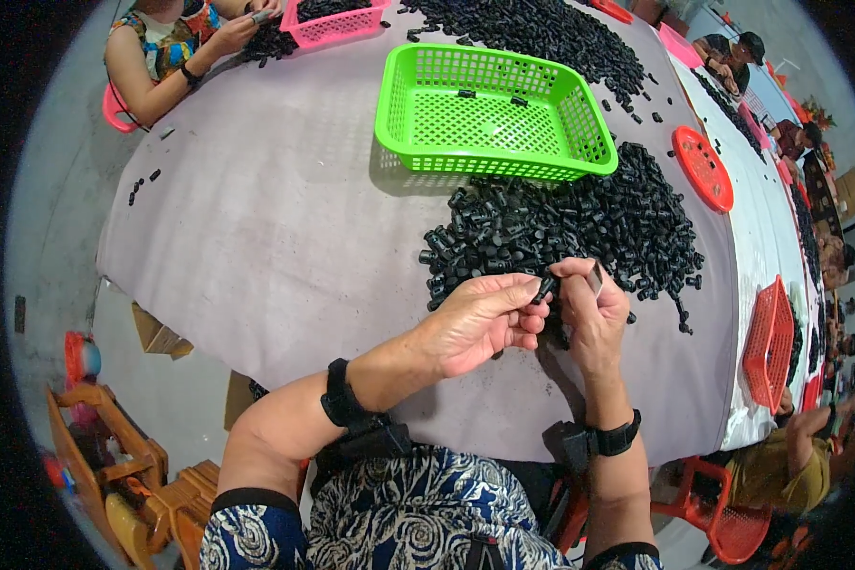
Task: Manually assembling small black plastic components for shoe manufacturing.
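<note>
My left hand pinches a small black cylindrical plastic part between thumb and fingertips. Right beside it, my right hand is closed around a thin, flat strip, perhaps a small blade, whose end shows above the fingers. The right fingertips meet the black part or come very close to it. Just beyond both hands spreads a pile of similar black parts. A bright green plastic basket stands behind that pile, with two black parts on its floor.
A larger heap of black parts lies at the table's far side. A red oval lid rests to the right, and a red basket leans near the right edge. Across at the upper left, another person works beside a pink basket.
</note>
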Tool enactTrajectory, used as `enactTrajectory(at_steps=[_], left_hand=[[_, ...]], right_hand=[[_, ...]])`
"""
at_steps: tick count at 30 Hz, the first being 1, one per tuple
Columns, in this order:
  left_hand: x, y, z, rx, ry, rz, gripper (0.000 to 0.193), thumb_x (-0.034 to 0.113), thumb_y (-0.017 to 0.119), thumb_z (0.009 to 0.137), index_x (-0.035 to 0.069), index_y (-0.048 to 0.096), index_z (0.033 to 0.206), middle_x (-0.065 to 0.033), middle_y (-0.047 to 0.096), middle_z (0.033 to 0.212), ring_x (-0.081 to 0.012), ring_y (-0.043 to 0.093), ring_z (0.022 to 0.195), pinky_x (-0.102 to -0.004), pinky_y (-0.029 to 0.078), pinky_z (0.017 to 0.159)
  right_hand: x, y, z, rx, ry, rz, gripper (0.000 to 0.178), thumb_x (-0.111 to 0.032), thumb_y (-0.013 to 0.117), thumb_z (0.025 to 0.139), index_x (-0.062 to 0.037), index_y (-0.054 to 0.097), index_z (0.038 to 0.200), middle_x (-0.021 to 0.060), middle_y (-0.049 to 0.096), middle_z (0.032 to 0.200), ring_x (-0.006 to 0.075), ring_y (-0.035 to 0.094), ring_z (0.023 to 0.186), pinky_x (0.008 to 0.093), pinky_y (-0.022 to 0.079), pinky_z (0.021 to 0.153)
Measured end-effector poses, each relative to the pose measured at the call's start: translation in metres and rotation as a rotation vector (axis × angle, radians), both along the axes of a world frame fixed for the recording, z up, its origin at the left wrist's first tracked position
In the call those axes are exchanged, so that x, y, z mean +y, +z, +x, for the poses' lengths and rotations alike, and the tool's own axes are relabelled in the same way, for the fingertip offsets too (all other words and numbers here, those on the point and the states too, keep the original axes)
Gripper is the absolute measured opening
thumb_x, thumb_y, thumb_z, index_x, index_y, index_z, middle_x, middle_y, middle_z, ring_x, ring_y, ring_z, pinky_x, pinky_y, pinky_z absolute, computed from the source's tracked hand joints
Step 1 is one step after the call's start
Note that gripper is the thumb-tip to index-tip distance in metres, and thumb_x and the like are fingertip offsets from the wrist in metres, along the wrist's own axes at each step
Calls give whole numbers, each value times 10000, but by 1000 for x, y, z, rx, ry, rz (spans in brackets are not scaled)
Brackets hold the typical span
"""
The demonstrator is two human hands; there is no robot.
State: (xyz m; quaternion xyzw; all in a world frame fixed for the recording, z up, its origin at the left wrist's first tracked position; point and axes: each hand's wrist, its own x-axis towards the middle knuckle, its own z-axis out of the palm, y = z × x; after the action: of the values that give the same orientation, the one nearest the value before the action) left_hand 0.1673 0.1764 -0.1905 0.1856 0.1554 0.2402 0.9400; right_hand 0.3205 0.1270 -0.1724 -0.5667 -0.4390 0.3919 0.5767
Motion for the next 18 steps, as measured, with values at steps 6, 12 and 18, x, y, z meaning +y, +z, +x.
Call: enactTrajectory(at_steps=[6, 12, 18], left_hand=[[3, 0, -1, -29, 53, -3, 163, 222, 512, 913, 68, 561, 938, 9, 563, 782, -93, 546, 697, -249, 486, 597], [4, 2, -2, -29, 99, 24, 157, 227, 510, 915, 76, 552, 928, 3, 570, 787, -94, 562, 699, -252, 496, 600], [4, 1, -2, -34, 101, 40, 154, 220, 515, 912, 72, 549, 939, -2, 571, 791, -94, 565, 702, -252, 499, 595]], right_hand=[[-3, 7, 1, -76, 171, 89, 158, -44, 461, 832, 20, 569, 930, 7, 540, 766, 63, 466, 683, 207, 392, 630], [2, 3, 2, -434, 174, 235, 86, -87, 588, 809, -2, 598, 806, 50, 584, 707, 114, 525, 603, 236, 404, 546], [2, 4, 2, -516, 169, 215, 96, -103, 599, 803, -8, 609, 816, 53, 582, 696, 128, 520, 580, 245, 399, 524]])
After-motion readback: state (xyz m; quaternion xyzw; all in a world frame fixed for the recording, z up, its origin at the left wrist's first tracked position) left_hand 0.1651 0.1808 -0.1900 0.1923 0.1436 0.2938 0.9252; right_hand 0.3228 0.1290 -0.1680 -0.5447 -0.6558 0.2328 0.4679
